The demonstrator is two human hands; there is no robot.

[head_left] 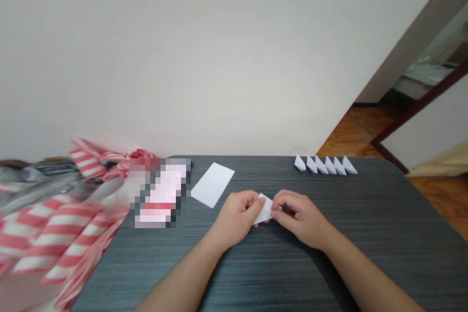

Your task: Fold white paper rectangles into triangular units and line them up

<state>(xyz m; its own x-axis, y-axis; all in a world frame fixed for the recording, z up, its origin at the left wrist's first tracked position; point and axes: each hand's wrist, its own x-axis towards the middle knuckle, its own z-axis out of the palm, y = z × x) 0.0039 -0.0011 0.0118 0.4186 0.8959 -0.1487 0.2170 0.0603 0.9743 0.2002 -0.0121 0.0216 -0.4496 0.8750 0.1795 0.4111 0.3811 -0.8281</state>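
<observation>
Between my two hands, just above the table, is a small piece of folded white paper (264, 208). My left hand (241, 212) is closed on its left side, the thumb lying on top and fingertips showing underneath. My right hand (297, 212) pinches the paper's right edge between thumb and fingers. Beyond the left hand lies a flat sheet of white paper (213, 185). Farther off to the right, several small folded white paper pieces (317, 165) with pointed tips stand in a row. The fine folds of the held piece are too small to make out.
The dark wood-grained table (226, 273) meets a pale wall (234, 58) at its back edge. A blurred-out pinkish white item (164, 190) lies at the left. Red-and-white striped cloth (62, 234) is heaped past the left edge. Wooden floor (343, 131) shows at the right.
</observation>
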